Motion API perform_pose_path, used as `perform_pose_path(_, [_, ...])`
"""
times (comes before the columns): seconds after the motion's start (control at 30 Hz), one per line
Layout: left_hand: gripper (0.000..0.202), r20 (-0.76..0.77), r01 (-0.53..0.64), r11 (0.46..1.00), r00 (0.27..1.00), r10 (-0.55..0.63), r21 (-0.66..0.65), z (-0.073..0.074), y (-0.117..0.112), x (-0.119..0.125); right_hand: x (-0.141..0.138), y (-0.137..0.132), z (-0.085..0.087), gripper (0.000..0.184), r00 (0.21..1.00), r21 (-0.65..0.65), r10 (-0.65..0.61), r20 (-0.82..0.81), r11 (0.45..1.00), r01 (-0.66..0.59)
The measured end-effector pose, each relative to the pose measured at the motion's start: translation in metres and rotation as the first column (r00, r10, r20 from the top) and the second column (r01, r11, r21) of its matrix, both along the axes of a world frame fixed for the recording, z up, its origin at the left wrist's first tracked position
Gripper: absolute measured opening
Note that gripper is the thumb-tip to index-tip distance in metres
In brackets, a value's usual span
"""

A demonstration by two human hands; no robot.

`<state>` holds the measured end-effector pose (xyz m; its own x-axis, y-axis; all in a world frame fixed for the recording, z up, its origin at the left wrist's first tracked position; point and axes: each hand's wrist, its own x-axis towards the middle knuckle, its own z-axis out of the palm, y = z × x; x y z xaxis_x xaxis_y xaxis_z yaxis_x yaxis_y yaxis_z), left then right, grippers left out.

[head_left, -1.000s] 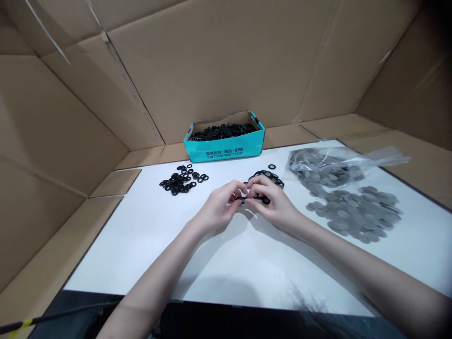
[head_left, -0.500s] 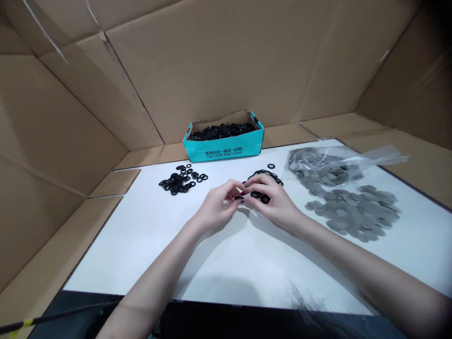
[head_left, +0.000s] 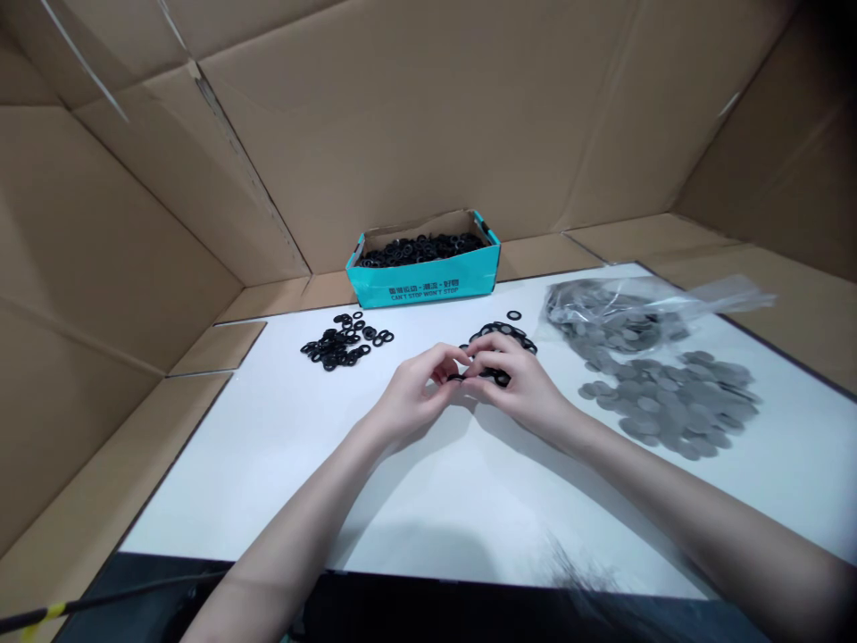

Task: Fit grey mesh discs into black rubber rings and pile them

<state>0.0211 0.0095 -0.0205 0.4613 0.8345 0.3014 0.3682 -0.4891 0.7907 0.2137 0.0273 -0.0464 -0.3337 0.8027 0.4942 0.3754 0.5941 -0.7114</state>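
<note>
My left hand (head_left: 420, 393) and my right hand (head_left: 519, 382) meet at the middle of the white table (head_left: 281, 446), fingertips pinched together on a small black ring (head_left: 457, 378). Right behind my right hand lies a small heap of black rings (head_left: 503, 333). A second loose heap of black rings (head_left: 344, 341) sits to the left. What else the fingers may hold is hidden.
A teal box (head_left: 424, 279) full of black rings stands at the back. Grey discs (head_left: 669, 402) lie spread at the right, with a clear plastic bag (head_left: 622, 313) of more discs behind them. Cardboard walls surround the table.
Both hands stay joined at the same spot; the fingers shift slightly on the ring. Nothing else has moved.
</note>
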Motion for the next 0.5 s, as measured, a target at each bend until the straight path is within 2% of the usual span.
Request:
perform_pose_path(0.23, [0.014, 0.023, 0.018, 1.000, 1.000, -0.018, -0.010, -0.0014, -0.0012, -0.0007, -0.0027, -0.0057, 0.0063, 0.015, 0.998, -0.048, 0.028, -0.054, 0.998, -0.031])
perform_pose_path(0.4, [0.016, -0.010, 0.041, 0.999, 0.999, -0.041, 0.028, 0.0028, -0.0014, -0.0006, -0.0046, -0.0082, 0.0048, 0.014, 0.997, 0.001, 0.003, -0.073, 1.000, -0.003])
perform_pose_path(0.5, [0.019, -0.046, 0.031, 0.999, 0.998, -0.030, 0.025, 0.0013, 0.0002, -0.0022, -0.0043, -0.0062, 0.0017, 0.015, 0.999, 0.023, 0.015, -0.032, 1.000, -0.014])
